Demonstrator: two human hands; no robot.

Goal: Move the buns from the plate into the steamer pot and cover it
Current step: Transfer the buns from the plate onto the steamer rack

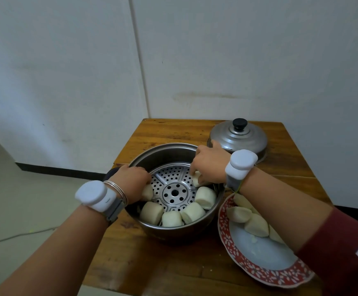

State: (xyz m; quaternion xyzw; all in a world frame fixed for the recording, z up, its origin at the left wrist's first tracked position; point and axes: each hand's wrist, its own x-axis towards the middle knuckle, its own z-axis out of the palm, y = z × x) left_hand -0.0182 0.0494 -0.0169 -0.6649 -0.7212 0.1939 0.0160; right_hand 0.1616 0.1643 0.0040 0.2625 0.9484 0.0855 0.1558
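Observation:
The steel steamer pot stands mid-table with a perforated rack inside. Several white buns line the rack's near edge. My left hand reaches into the pot's left side, closed on a bun. On the right side of the pot my right hand grips another bun just above the rack. More buns lie on the red-rimmed plate at the right, partly hidden by my right forearm. The domed metal lid with a black knob rests behind the pot.
The small wooden table ends close on the left and front sides. White walls meet in a corner behind it. A thin cable runs over the pale floor at the left. Both wrists carry white bands.

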